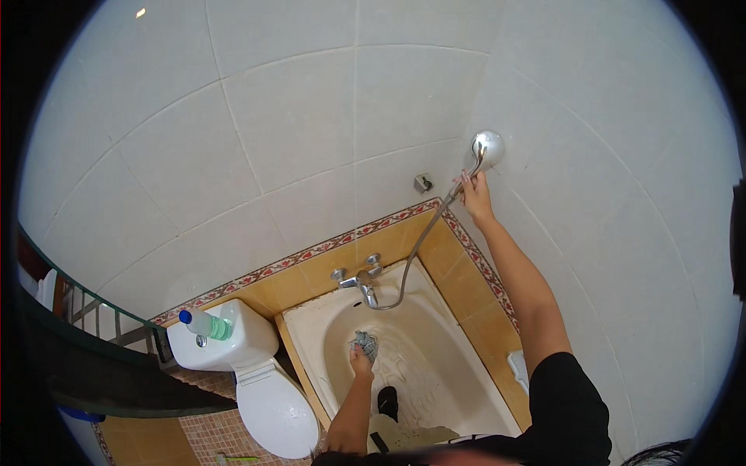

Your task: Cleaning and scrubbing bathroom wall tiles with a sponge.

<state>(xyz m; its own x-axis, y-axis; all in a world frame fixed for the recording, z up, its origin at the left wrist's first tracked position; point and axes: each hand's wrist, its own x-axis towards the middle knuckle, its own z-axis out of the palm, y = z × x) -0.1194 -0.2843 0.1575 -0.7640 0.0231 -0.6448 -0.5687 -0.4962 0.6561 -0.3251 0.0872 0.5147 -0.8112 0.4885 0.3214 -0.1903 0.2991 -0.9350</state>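
Note:
My right hand [477, 195] is closed around the handle of a chrome hand shower [487, 148], raised near the corner of the tiled walls. From the handle a metal hose [415, 247] curves down to a chrome mixer tap [365, 285] on the wall above the bathtub. Low over the tub, my left hand [361, 361] grips a crumpled grey patterned cloth [365, 345]. Beneath it, the cream bathtub [449, 361] has streaks on its floor. Whether water is coming from the shower head cannot be told.
Left of the tub is a white toilet [280, 413] with its lid down. A plastic bottle [204, 325] with green liquid lies on its cistern. An empty metal wall bracket [424, 183] sits near the corner. A foot in a black shoe [387, 402] is in the tub.

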